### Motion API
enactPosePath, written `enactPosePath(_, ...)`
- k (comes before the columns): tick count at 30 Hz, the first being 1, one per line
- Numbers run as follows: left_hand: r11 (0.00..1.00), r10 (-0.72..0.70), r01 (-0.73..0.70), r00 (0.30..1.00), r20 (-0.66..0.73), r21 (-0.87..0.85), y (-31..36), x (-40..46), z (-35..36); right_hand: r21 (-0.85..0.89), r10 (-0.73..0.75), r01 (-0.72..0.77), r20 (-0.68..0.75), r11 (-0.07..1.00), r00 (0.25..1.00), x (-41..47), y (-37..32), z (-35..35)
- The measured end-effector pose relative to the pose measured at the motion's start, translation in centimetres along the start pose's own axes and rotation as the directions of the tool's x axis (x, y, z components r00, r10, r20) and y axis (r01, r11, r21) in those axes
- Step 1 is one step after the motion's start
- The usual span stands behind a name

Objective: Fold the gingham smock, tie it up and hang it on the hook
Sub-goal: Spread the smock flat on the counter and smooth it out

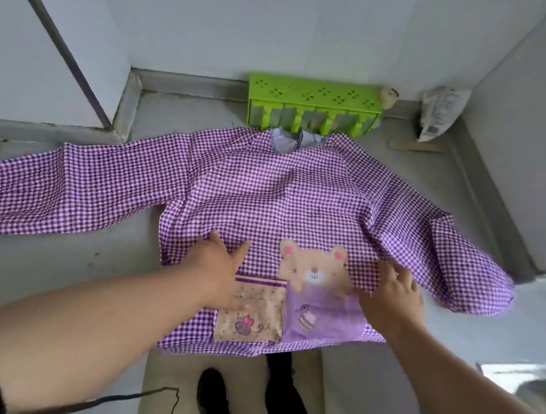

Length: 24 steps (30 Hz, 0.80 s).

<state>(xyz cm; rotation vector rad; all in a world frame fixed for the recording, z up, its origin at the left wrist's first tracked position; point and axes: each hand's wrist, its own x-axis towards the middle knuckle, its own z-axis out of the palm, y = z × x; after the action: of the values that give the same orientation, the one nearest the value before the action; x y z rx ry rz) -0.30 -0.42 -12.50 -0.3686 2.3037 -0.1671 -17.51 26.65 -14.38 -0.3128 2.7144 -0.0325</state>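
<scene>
There is only one camera. It sits on the person's head and looks forward and down, from close up, at the flat grey tabletop (137,293) and the wall behind it.

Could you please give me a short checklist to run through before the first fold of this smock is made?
1. Smock lies spread front-up on the counter: ok.
2. Both sleeves out to the sides: ok, though the right sleeve is rumpled.
3. Hem fully on the counter: not ok, it hangs over the front edge.
4. Left hand flat on the cloth: ok, fingers straight.
5. Right hand on the cloth beside the bear patch: ok; pressing or pinching, cannot tell.
6. Green hook rack within sight behind the collar: ok; ties, cannot tell, not visible.
</scene>
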Motion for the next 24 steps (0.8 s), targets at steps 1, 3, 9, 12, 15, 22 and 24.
enactPosePath(1, 1.000, -0.016, 0.016, 1.000, 0.014, 0.003, 0.2, 0.1, 0.0, 0.060, 0.091, -0.091, -0.001, 0.994, 0.996, -0.5, 0.9, 0.3)
enactPosePath(3, 0.999, -0.039, 0.038, 0.998, 0.048, 0.005, 0.9, 0.4, 0.0, 0.162, 0.256, -0.259, 0.036, 0.952, 0.966, -1.9, 2.5, 0.7)
enactPosePath(9, 0.998, -0.064, 0.064, 0.997, 0.050, 0.009, 1.5, 0.6, -0.1, 0.151, 0.363, -0.383, 0.145, 0.911, 0.921, -2.6, 4.6, 0.7)
enactPosePath(12, 0.996, -0.075, 0.072, 0.996, 0.050, 0.043, 1.7, 0.5, -0.1, 0.048, 0.182, -0.193, 0.176, 0.980, 0.967, -2.0, 5.3, 0.4)
enactPosePath(15, 0.995, -0.085, 0.081, 0.995, 0.060, 0.062, 1.9, 0.4, -0.2, 0.125, -0.042, 0.021, 0.169, 0.992, 0.985, -1.1, 6.3, -0.6)
enactPosePath(22, 0.991, -0.091, 0.083, 0.993, 0.072, 0.106, 2.2, 0.6, -0.2, -0.150, -0.071, 0.058, -0.088, 0.987, 0.994, -0.3, 7.6, -2.8)
enactPosePath(24, 0.993, -0.081, 0.077, 0.996, 0.042, 0.090, 1.9, 0.7, 0.1, -0.204, -0.397, 0.374, -0.081, 0.905, 0.914, -0.5, 4.9, -2.2)
